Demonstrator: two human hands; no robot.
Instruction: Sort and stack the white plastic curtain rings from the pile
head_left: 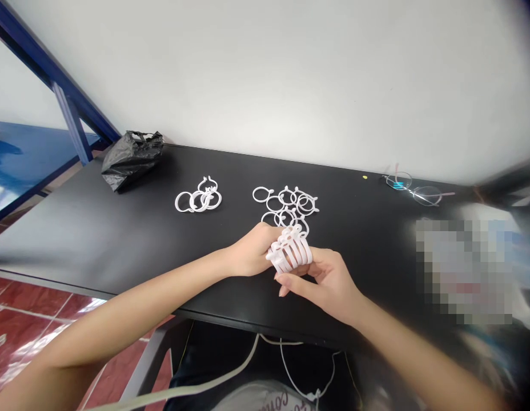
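Both my hands meet above the near middle of the black table [97, 234]. My left hand [250, 251] is closed around a stack of several white plastic rings [290, 251], holding them side by side. My right hand [325, 282] is closed on the same stack from the right, its thumb stretched under the rings. Just behind my hands lies a loose pile of white rings [288, 205]. A smaller cluster of white rings [199, 198] rests further left on the table.
A crumpled black plastic bag [131, 158] sits at the table's far left corner. A pair of glasses [413, 188] lies at the far right by the white wall. White cables [290, 365] hang under the table's front edge. A blurred-out patch covers the right side.
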